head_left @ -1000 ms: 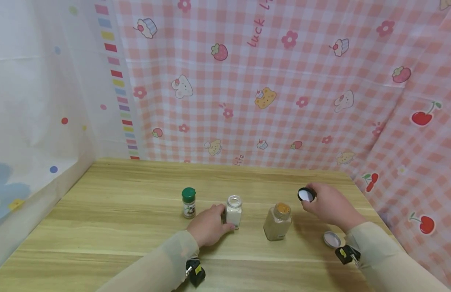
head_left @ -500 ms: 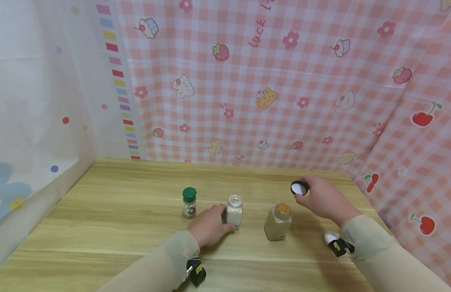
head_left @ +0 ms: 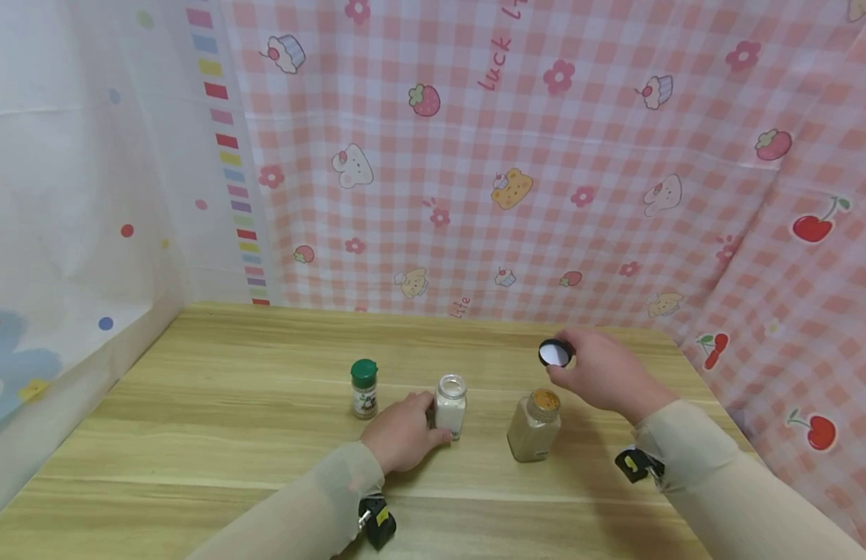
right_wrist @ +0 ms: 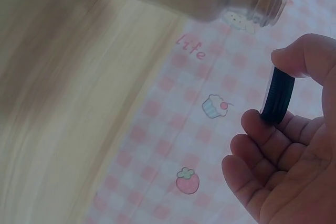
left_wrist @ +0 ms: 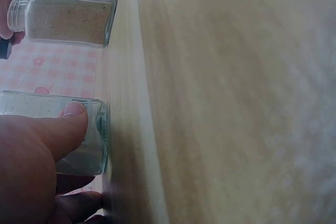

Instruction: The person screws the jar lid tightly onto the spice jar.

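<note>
My left hand (head_left: 403,432) grips an uncapped square glass jar of white powder (head_left: 450,412) standing on the table, with the thumb across its near side. In the left wrist view the thumb lies low on this jar (left_wrist: 86,150), near its base. My right hand (head_left: 604,369) pinches a black screw lid (head_left: 555,354) by its edge, held up with the white inside showing. In the right wrist view the lid (right_wrist: 278,95) sits between thumb and forefinger. Below and left of it stands an open glass jar of brown powder (head_left: 533,428), its orange-brown contents showing at the mouth.
A small spice shaker with a green cap (head_left: 363,389) stands upright left of the white-powder jar. The wooden table (head_left: 250,365) meets a pink checked cloth (head_left: 461,155) at the back. More cloth hangs at both sides.
My right hand has moved left with the black lid, toward the brown-powder jar. A second lid lying on the table is now hidden by the right wrist. My left hand stays put.
</note>
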The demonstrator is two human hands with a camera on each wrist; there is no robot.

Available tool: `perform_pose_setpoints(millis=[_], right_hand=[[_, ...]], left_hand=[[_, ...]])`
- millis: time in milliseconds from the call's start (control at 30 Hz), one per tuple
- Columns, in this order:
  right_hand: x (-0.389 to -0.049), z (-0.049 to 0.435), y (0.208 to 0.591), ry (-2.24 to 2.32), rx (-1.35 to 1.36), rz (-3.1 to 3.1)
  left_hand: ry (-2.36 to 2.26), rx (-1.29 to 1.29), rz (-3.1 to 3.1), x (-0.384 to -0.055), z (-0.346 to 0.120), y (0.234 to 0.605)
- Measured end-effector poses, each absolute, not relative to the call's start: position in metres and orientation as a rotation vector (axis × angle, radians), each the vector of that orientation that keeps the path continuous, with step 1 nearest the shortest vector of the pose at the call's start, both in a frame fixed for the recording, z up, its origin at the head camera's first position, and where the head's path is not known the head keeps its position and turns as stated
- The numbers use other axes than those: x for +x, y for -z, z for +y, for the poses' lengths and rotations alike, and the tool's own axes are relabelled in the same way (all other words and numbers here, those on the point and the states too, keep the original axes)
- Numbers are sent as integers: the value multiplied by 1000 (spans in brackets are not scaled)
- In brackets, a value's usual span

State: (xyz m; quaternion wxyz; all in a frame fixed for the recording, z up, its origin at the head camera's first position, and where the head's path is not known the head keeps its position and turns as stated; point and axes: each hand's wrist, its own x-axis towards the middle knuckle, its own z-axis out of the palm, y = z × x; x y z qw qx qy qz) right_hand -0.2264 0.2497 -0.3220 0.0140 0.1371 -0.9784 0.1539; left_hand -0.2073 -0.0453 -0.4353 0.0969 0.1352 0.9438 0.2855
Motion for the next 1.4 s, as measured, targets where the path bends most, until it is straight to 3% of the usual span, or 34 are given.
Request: perform_pose_setpoints(millis=[1400], right_hand=[[-221, 193, 314, -423, 486, -3129]], left_hand=[[-873, 385, 2770, -205, -45, 431]])
